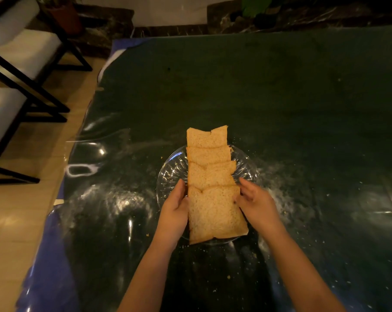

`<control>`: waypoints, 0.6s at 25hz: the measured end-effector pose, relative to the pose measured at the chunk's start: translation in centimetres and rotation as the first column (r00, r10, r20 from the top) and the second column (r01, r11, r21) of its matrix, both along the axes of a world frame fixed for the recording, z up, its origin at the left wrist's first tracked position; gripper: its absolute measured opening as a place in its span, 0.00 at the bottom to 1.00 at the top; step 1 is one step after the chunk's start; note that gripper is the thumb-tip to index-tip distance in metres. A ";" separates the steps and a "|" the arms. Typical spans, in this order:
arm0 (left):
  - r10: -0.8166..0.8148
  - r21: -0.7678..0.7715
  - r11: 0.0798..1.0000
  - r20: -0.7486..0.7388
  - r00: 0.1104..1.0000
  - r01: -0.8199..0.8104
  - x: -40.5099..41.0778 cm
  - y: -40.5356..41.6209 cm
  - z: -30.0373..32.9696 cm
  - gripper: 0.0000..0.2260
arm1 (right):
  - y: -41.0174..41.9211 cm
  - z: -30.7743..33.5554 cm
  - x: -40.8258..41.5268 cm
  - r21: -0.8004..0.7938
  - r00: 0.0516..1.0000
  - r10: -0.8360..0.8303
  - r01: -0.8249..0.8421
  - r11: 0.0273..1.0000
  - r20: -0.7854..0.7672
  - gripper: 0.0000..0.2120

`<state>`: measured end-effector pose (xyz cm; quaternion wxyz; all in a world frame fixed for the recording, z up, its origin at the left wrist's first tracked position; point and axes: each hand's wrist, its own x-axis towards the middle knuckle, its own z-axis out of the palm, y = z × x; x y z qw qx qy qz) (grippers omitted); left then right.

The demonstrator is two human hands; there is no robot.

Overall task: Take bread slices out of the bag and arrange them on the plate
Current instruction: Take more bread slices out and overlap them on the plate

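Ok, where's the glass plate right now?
In the head view, the glass plate sits low centre on the dark table, under the row of bread slices, with the left hand and right hand flanking the nearest slice.
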<state>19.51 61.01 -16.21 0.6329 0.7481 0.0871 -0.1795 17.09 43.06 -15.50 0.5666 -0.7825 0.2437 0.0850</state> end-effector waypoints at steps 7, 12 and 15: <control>0.068 -0.016 0.998 -0.038 0.997 -0.069 -1.0 -1.2 -0.7 0.22 | 0.8 -0.6 -1.3 0.005 0.981 -0.184 0.184 0.983 0.062 0.19; 0.042 0.054 0.998 -0.005 0.999 -0.041 -1.6 -1.5 -1.2 0.23 | 1.3 -0.9 -1.2 -0.045 0.971 -0.219 0.223 0.974 0.096 0.17; 0.018 0.049 0.999 0.002 1.000 -0.018 -1.5 -1.5 -1.0 0.22 | 0.9 -0.9 -1.0 -0.039 0.980 -0.186 0.189 0.981 0.072 0.18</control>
